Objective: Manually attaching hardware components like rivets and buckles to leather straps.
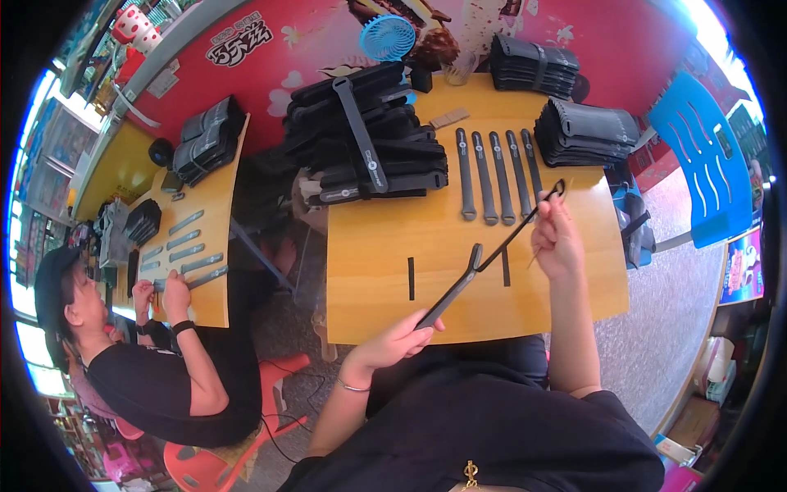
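Note:
A strap is stretched at a slant over the near part of the wooden table. My left hand is closed round the lower end of its grey section. Higher up, my right hand pinches the thin black section, whose looped tip rises past the fingers. A thin sliver pokes out below the right hand, too small to name. Beneath the strap lie two short black strips, one at left and one at right. Beyond them, several grey straps lie side by side.
A heap of black straps covers the table's far left. Strap stacks stand at the far right and back, near a blue fan. A blue chair stands right. At left, a co-worker handles straps at another table.

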Tool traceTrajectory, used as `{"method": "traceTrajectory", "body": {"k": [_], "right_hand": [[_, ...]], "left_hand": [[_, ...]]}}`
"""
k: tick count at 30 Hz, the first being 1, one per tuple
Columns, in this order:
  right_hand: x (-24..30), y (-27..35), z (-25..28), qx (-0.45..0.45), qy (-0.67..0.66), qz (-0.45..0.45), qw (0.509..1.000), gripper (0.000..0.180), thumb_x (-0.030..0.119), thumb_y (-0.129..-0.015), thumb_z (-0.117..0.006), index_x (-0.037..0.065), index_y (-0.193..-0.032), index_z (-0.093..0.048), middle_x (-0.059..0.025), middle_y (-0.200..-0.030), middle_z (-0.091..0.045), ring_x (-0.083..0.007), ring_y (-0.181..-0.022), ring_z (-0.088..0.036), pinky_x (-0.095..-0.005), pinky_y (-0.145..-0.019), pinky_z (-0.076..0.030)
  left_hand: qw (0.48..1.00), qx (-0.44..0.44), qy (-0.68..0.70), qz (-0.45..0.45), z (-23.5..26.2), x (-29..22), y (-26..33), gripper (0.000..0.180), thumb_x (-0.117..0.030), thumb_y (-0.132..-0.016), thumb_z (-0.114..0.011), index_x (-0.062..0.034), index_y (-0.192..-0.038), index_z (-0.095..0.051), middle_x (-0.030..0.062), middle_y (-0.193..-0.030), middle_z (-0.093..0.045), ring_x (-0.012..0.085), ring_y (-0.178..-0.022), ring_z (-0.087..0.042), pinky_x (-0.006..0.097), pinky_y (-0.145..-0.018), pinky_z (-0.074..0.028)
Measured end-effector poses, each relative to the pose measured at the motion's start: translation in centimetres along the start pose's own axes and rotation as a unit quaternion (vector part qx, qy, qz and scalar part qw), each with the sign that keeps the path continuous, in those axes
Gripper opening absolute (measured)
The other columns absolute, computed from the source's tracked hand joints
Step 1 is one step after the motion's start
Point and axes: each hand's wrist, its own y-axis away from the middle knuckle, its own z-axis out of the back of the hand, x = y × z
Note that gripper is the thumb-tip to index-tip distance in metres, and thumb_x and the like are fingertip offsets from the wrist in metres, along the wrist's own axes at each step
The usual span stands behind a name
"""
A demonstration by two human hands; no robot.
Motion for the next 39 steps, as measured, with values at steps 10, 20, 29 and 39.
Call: {"method": "traceTrajectory", "body": {"k": [10,20,29,39], "right_hand": [[0.9,-0.4,0.1,0.014,-0.065,0.011,0.998,0.019,0.022,-0.095,-0.052,0.007,-0.103,-0.059,0.0046,-0.076,-0.061,0.0008,-0.044,-0.029,-0.0140,-0.039,-0.021],[7.2,1.1,0.5,0.056,-0.018,0.163,0.985,0.022,0.024,-0.098,-0.045,0.006,-0.107,-0.055,0.0023,-0.074,-0.060,0.0001,-0.043,-0.027,-0.0163,-0.040,-0.020],[5.7,3.1,1.9,0.167,0.126,0.136,0.968,0.021,0.022,-0.099,-0.045,0.004,-0.103,-0.054,-0.0017,-0.071,-0.059,-0.0007,-0.043,-0.028,-0.0175,-0.042,-0.022],[9.3,4.0,4.8,0.153,0.192,0.225,0.943,0.062,0.064,-0.088,-0.039,0.004,-0.100,-0.054,-0.0016,-0.068,-0.052,-0.0037,-0.045,-0.027,-0.0190,-0.043,-0.019]], "left_hand": [[0.990,-0.001,-0.142,-0.003,2.9,-1.2,3.1,0.021,-0.020,-0.097,-0.044,-0.0068,-0.112,-0.048,-0.0074,-0.071,-0.037,0.0021,-0.059,-0.032,0.017,-0.051,-0.027],[0.995,-0.094,0.014,0.040,6.2,-0.7,7.6,0.018,-0.012,-0.095,-0.044,-0.0051,-0.111,-0.048,-0.0076,-0.069,-0.034,0.0017,-0.055,-0.029,0.017,-0.048,-0.024],[0.954,-0.167,0.163,-0.187,4.9,-1.0,4.5,0.020,-0.014,-0.093,-0.052,-0.0015,-0.108,-0.048,0.0006,-0.069,-0.043,0.0028,-0.047,-0.031,0.018,-0.042,-0.021],[0.947,-0.221,0.114,-0.203,4.2,0.4,2.6,0.013,0.000,-0.086,-0.060,-0.0043,-0.097,-0.055,0.0011,-0.068,-0.051,0.0036,-0.049,-0.035,0.018,-0.044,-0.026]]}}
